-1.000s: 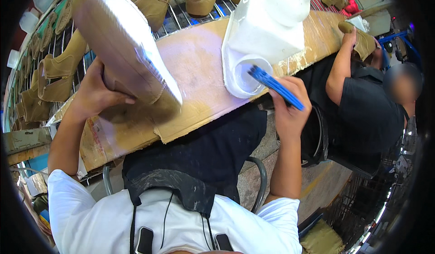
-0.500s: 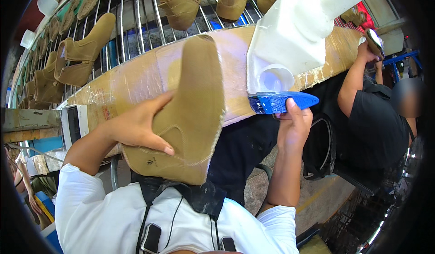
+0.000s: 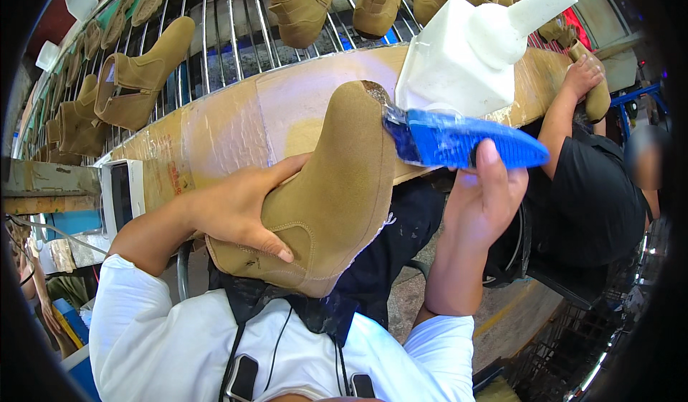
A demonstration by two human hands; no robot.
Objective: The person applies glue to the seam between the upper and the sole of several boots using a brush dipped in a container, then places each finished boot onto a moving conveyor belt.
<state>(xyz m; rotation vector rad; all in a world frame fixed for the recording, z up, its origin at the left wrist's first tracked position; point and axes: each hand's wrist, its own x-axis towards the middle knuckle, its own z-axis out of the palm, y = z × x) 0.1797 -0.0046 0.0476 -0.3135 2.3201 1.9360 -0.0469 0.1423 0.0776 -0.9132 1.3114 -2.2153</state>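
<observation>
In my left hand (image 3: 240,212) is a tan boot (image 3: 337,180), gripped round its shaft and ankle, with the toe pointing away from me. A dark wet-looking patch shows at the toe tip. My right hand (image 3: 487,190) grips a blue-handled brush (image 3: 473,140), thumb on top. The brush's bristle end touches the boot's edge close to the toe. Just beyond the brush, a white plastic bottle (image 3: 459,61) with a long spout rests on the cardboard-covered bench (image 3: 222,122). The cup-like opening at the bottle's base is mostly hidden by the brush.
Several tan boots (image 3: 304,15) stand on a metal-bar rack (image 3: 236,36) beyond the bench, and soles (image 3: 154,1) lie on a green strip at far left. To the right sits a co-worker in a black shirt (image 3: 588,194), holding another boot (image 3: 597,94).
The brush has left the bottle's opening and moved right and up against the boot's toe. The boot has shifted right and turned. The co-worker's boot has turned too.
</observation>
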